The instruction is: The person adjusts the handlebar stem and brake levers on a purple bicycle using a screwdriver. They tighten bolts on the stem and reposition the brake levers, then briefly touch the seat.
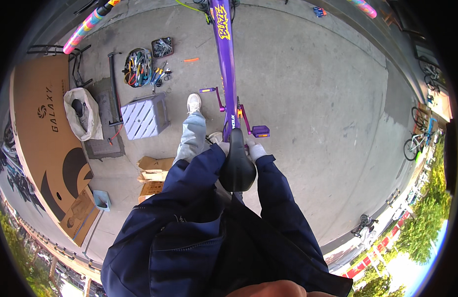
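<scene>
A purple bicycle (226,69) stands upright in front of me, its frame running away from my body. Its black saddle (237,168) lies between my forearms and covers the parts beneath it. Both hands are in white gloves, low beside the frame just ahead of the saddle. My left hand (223,146) shows only as a sliver at the saddle's left edge, its fingers hidden. My right hand (256,149) is closed, with bent fingers turned in toward the frame; what they grip is hidden. Close ahead of it is the purple right pedal (260,131); the left pedal (207,90) sits farther forward.
Left of the bicycle are a grey plastic stool (145,118), a tool bag (138,67), a tray of small parts (162,47) and a floor pump (114,89). A white sack (84,114) stands by a large cardboard box (46,128). Multicoloured handlebar grips (84,32) reach overhead.
</scene>
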